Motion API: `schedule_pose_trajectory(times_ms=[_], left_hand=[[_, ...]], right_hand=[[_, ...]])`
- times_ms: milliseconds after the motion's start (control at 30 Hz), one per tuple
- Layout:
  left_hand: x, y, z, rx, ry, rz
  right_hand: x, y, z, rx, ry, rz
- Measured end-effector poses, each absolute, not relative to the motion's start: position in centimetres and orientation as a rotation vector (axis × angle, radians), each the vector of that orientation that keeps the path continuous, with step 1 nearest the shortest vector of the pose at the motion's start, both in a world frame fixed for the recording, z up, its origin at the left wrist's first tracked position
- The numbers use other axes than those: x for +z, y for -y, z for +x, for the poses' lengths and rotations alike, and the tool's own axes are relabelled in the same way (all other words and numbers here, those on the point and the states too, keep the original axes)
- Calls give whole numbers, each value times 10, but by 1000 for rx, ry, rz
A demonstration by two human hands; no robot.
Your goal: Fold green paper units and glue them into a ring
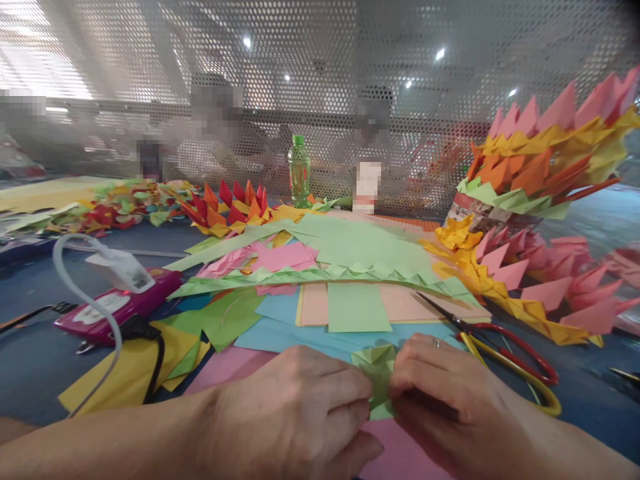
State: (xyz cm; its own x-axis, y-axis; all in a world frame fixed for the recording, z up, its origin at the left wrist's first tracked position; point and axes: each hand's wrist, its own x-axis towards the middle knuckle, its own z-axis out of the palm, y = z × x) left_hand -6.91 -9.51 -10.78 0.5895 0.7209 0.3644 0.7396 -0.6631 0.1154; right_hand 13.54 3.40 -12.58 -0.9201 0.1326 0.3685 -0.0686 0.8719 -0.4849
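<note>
Between my two hands lies a small piece of folded green paper (376,373), creased along its upper part. My left hand (305,407) has its fingers bent and pressed together on the paper's left edge. On the right edge, my right hand (445,393) pinches the same paper, its thumb tucked out of sight; a ring shows on one finger. Pink paper (400,450) lies beneath. Just beyond are blue sheets (295,333) and a pale green paper rectangle (357,307) on a pink stack. Scissors (515,357) with red and yellow handles lie beside my right hand, blades apart.
A purple power strip (115,307) with a white charger and cables sits left. Behind the sheets runs a green folded paper strip (320,274). A green-capped bottle (299,173) stands near the perforated metal screen (320,87). Tiered folded-paper decorations (550,153) rise at right.
</note>
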Motion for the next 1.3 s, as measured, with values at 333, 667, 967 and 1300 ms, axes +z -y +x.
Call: schedule_pose_trajectory(times_ms=[333,667,967,1300], left_hand=[[-89,94,-75,-387,1161,-2869],[-96,93,-77,-456,1220,-2922],[-98,91,-76,-474,1171,-2941],[-93,92,-77,-458,1140,-2949]], right_hand=[[-123,-33,134,657,2645,-27],[-122,-33,133,654,2632,-9],[-126,-33,131,626,2651,75],[-123,-29,133,722,2581,4]])
